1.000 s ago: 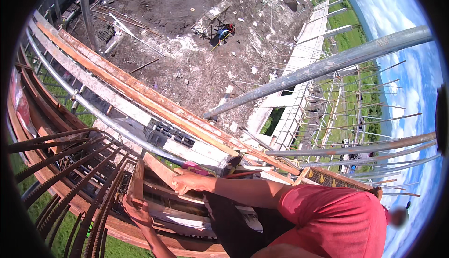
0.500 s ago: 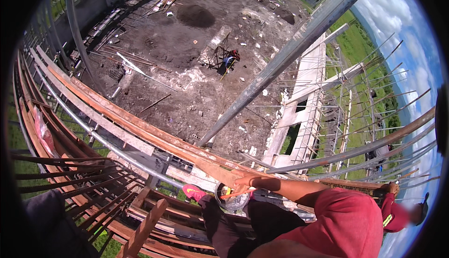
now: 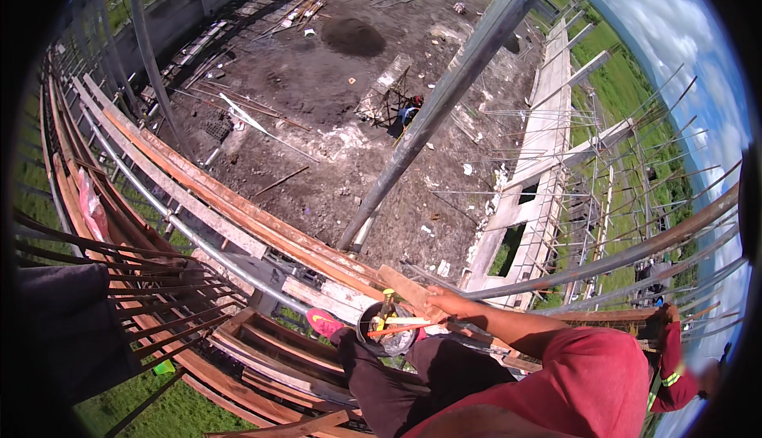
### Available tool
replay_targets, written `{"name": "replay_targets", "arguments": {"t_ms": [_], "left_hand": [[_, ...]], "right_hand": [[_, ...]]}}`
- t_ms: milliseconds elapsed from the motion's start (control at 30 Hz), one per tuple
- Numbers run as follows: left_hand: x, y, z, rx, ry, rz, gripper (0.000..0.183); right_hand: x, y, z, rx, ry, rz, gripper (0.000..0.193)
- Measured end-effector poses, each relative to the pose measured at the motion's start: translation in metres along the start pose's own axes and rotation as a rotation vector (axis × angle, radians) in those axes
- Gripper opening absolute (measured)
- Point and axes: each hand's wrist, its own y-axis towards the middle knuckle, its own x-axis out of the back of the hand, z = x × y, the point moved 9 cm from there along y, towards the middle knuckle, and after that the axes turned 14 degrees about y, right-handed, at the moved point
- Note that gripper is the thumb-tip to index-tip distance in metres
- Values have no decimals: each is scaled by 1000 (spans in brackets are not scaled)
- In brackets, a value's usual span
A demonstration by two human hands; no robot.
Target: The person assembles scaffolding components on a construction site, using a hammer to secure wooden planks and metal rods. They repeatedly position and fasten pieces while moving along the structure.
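My right hand (image 3: 449, 304) reaches in from the right on a bare forearm below a red sleeve. Its fingers are closed on the end of a short, flat wooden board (image 3: 406, 285), held above a dark round bucket (image 3: 366, 320). The bucket stands between my legs, beside my pink shoe (image 3: 324, 323). Inside it are a yellow-and-black handled tool (image 3: 386, 304), a thin orange stick-like piece (image 3: 399, 330) and crumpled clear plastic. My left hand is outside the picture.
Long planks (image 3: 238, 209) and a metal pipe (image 3: 214, 257) run beside me, high above the ground. A steel pole (image 3: 444, 112) slants across. Rebar rods (image 3: 171, 289) jut out at left near dark cloth (image 3: 67, 319). A co-worker in red (image 3: 675, 366) is at far right.
My right hand and the board have shifted right, off the bucket, uncovering the yellow-and-black tool. The view has turned slightly. A timber low on the left now lies lower and flatter.
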Motion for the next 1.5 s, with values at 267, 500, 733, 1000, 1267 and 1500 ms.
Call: {"name": "replay_targets", "arguments": {"t_ms": [267, 500, 733, 1000, 1267, 1500], "left_hand": [[15, -56, 62, 237, 186, 147, 58], [32, -104, 112, 407, 261, 267, 56], [17, -144, 148, 512, 284, 401, 53], [2, -184, 175, 603, 222, 604, 50], [14, -216, 211, 586, 346, 558, 56], [36, -246, 231, 704, 509, 546, 63]], "right_hand": [[6, 0, -30, 47, -34, 13, 84], [0, 2, -28, -48, -74, 90, 83], [-29, -16, -11, -11, -40, 123, 82], [-20, -26, -6, -15, -134, 101, 80], [-14, -20, -6, 10, -166, 84, 84], [-10, -25, -1, -17, -161, 49, 79]]}}
